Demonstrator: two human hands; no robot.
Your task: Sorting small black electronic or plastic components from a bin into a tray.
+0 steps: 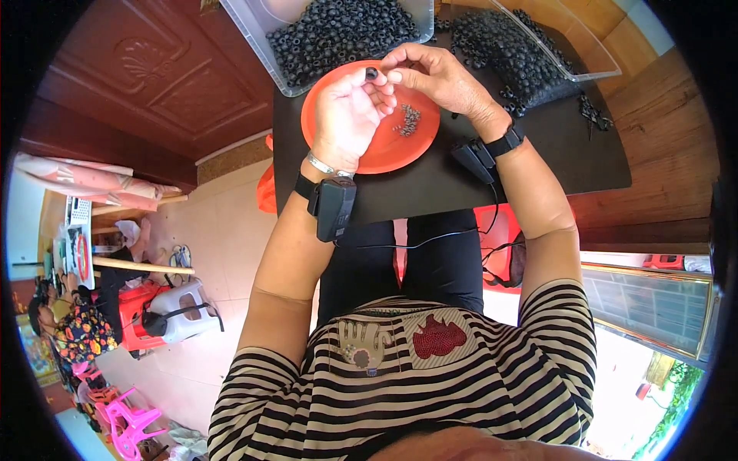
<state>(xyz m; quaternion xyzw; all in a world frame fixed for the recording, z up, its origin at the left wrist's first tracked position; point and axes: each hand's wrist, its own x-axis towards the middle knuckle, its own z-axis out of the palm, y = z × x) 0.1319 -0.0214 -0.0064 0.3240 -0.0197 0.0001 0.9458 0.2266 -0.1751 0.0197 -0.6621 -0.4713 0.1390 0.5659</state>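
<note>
My left hand (347, 111) is raised over an orange plate (327, 104) and pinches a small black ring (372, 74) between thumb and fingers. My right hand (434, 77) meets it from the right, fingertips closed right beside the ring; whether they hold something tiny I cannot tell. A little heap of small grey metal pieces (407, 119) lies on the plate under the hands. Both wrists carry black strapped devices with cables.
The plate rests on a black tabletop (538, 154). A clear plastic bin (265, 50) full of black rings stands behind it, with a second clear bin (584, 54) and a loose heap of black rings (511, 58) to the right. People and pink plastic chairs (127, 422) are at far left.
</note>
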